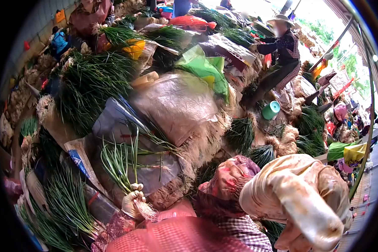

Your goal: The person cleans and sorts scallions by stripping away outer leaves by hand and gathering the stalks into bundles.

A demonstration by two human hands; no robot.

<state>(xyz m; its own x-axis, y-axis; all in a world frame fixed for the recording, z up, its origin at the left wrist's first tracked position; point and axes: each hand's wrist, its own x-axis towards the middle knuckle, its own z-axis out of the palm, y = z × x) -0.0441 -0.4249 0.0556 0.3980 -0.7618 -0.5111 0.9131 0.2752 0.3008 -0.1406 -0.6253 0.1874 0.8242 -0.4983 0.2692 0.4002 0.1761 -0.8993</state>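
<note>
My left hand (pixel 132 203), in a cream-coloured glove with a patterned sleeve, is closed around a small bunch of spring onions (pixel 116 166). Their green leaves point up and to the left, and pale stringy roots hang at the lower right of the glove. Just beyond the hand, a few loose spring onions (pixel 159 166) lie on a grey plastic sheet (pixel 152 178). My right hand does not show. Red checked cloth (pixel 176 236) covers my front at the bottom edge.
Close on my right, a person in a stained beige top (pixel 298 189) bends over. Large heaps of spring onions (pixel 92 82) and covered root bundles (pixel 178 94) rise ahead. Farther back, a person in a hat (pixel 283 46) stands near a teal bucket (pixel 271 110).
</note>
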